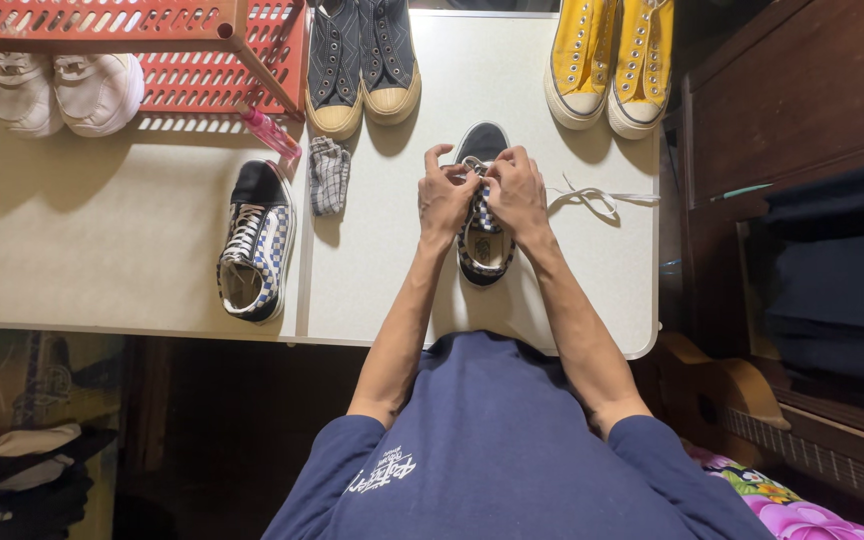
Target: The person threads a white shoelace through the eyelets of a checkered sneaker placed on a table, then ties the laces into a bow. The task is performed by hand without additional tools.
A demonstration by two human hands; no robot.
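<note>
Both hands grip a checkered shoe, toe pointing away.

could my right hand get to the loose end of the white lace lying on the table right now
Probably yes. The right hand sits on the checkered shoe, and the white lace trails across bare table just beside it, with nothing between. It would have to let go of the shoe first.

I'm stretching both forearms forward, left hand and right hand curling together, fingertips pinching.
</note>
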